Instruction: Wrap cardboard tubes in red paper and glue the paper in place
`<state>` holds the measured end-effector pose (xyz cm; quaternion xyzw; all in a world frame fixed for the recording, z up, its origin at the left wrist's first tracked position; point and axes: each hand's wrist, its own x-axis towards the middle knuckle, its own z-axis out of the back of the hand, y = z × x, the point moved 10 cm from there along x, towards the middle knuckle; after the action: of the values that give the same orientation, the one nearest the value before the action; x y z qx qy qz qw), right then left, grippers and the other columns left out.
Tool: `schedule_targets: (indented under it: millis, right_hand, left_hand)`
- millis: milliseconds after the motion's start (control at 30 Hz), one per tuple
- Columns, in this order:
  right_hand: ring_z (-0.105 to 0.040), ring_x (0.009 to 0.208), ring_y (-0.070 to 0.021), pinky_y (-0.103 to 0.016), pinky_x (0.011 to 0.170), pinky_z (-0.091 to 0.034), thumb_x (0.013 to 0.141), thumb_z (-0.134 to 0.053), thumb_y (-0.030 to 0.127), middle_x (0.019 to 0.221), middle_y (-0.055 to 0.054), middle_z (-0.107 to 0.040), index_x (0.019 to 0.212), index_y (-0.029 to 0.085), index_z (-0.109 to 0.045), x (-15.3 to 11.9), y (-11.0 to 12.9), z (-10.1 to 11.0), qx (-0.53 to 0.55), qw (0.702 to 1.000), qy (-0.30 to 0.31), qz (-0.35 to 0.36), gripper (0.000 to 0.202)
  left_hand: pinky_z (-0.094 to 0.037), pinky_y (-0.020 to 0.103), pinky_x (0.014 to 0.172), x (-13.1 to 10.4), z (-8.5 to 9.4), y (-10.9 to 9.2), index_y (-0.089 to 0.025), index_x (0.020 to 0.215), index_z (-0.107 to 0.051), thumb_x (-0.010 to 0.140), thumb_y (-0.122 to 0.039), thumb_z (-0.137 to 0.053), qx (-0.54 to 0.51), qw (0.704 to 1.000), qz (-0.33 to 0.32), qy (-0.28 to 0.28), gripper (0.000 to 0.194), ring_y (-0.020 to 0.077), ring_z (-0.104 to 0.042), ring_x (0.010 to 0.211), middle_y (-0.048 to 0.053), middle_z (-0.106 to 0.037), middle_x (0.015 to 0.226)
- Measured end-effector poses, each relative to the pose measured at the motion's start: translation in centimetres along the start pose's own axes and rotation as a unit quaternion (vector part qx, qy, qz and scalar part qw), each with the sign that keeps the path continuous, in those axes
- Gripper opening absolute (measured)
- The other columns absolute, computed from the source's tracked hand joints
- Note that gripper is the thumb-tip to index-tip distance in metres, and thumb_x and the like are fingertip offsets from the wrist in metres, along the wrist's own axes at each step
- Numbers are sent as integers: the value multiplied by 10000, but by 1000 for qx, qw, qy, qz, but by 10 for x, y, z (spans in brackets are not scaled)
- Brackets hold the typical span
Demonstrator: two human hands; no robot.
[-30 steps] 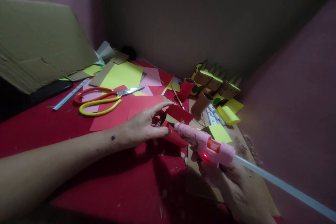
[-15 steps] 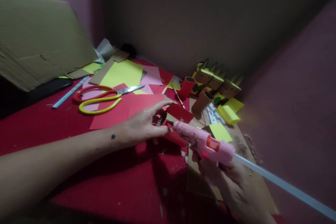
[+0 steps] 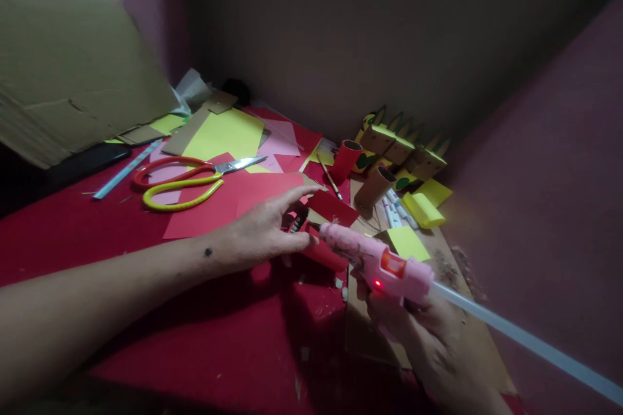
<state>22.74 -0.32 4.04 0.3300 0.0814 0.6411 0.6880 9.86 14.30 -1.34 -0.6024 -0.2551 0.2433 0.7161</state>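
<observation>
The left hand (image 3: 265, 227) curves around a cardboard tube (image 3: 317, 218) with red paper (image 3: 335, 209) at it, left of the gun and over the near-middle of the red tabletop (image 3: 219, 324); thumb and forefinger are set fairly wide on either side of it, while the other fingers are mostly hidden. The right hand (image 3: 423, 331), at the near right, is wrapped around the handle of a pink hot glue gun (image 3: 377, 259); whether a finger presses the trigger I cannot tell. The nozzle points left, right at the tube, between the left thumb and forefinger, so a small slip of either hand could bring hot metal or glue onto skin. Too hard a squeeze could send glue past the paper's edge and smear it; a loose left grip could let the tube roll and leave the bead crooked. The long glue stick (image 3: 525, 337) juts from the gun's back toward the near right, and a knock there could swing the nozzle. The open scissors (image 3: 187, 185) lie farther left, apart from both hands, and seem a lesser worry.
</observation>
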Motion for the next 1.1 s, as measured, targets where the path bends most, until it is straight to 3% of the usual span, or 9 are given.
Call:
schedule_targets:
  millis: [467, 533, 700, 833, 1000, 1100]
  right_hand:
    - [-564, 427, -168, -231, 409, -490, 933, -471, 655, 516, -9, -622, 926, 255, -802, -7, -14, -1, -4, 999, 3, -44, 520]
    - [-582, 444, -168, -224, 405, -490, 937, -484, 636, 548, -13, -641, 997, 257, -797, -9, -16, 0, 13, 999, 2, -44, 495]
    - [-651, 565, -157, -208, 459, -525, 952, -533, 540, 861, -47, -748, 1323, 280, -658, -10, -16, -7, 86, 995, 40, -41, 469]
    - [-631, 544, -154, -206, 475, -541, 955, -535, 525, 711, -25, -704, 1178, 253, -735, -13, -21, -6, 111, 992, 34, -52, 404]
    - [-613, 504, -165, -223, 478, -558, 904, -568, 597, 579, -15, -644, 767, 239, -769, -17, -26, 1, 85, 993, 9, -77, 433]
    - [-602, 489, -165, -227, 461, -552, 875, -571, 650, 575, -15, -645, 733, 251, -767, -19, -28, 6, 67, 993, 1, -100, 467]
  left_hand:
    - [-538, 223, 505, -1, 0, -2, -249, 1479, -417, 753, -294, -700, 7, 1000, 9, -7, 781, 132, -587, 655, 4, -576, 931]
    - [-549, 232, 535, -1, 0, -1, -254, 1475, -421, 753, -310, -709, 7, 1000, 14, -9, 779, 147, -605, 698, 21, -592, 981]
    - [-561, 243, 567, -1, 3, 0, -271, 1471, -430, 773, -382, -738, 18, 1000, 14, -12, 770, 147, -606, 716, 66, -596, 1108]
    - [-563, 244, 527, -1, 4, 4, -310, 1481, -409, 757, -397, -757, 7, 1000, 24, -14, 808, 163, -618, 731, 80, -567, 1162]
    - [-572, 258, 506, -2, 4, 5, -274, 1499, -387, 760, -369, -762, -2, 999, 37, -11, 835, 170, -632, 675, 57, -610, 1030]
    - [-582, 263, 505, -3, 4, 7, -286, 1510, -375, 775, -361, -764, -1, 999, 41, -8, 835, 131, -615, 586, 57, -638, 1049]
